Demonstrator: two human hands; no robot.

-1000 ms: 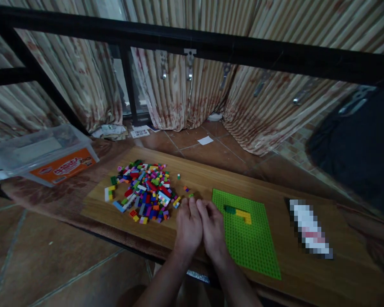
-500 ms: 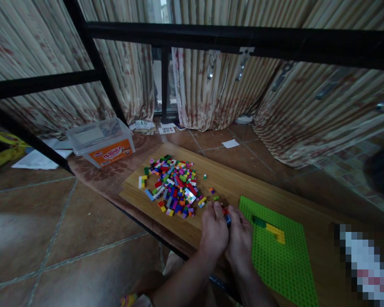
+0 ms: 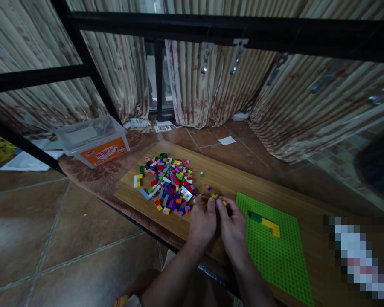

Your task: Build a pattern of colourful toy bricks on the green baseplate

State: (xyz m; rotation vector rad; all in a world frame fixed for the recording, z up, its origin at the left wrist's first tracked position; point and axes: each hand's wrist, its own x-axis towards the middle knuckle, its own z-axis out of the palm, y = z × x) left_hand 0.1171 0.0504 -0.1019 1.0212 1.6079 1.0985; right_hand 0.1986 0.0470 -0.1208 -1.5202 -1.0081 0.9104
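Note:
My left hand (image 3: 203, 219) and my right hand (image 3: 233, 224) meet over the wooden board, fingers bent and fingertips pinched together on small building bricks. Only specks of colour show there, so their shape is hidden by my fingers. To the left of my hands spreads a heap of mixed building bricks (image 3: 171, 183). A green studded baseplate (image 3: 275, 264) lies close to my right hand. On it sit a dark green brick (image 3: 255, 217) and a bent line of yellow bricks (image 3: 270, 226).
A clear plastic box (image 3: 92, 140) with an orange label stands on the brown cloth (image 3: 134, 149) at the far left. The wooden board (image 3: 166, 149) carries bricks and baseplate. Black metal bars (image 3: 192, 25) and striped curtains (image 3: 224, 89) are beyond. A white paper (image 3: 227, 140) lies on the tiled floor.
The view has shifted slightly. My hands have come a little apart at the wrists, with fingertips still together. The red and blue bricks seen between them are now mostly hidden.

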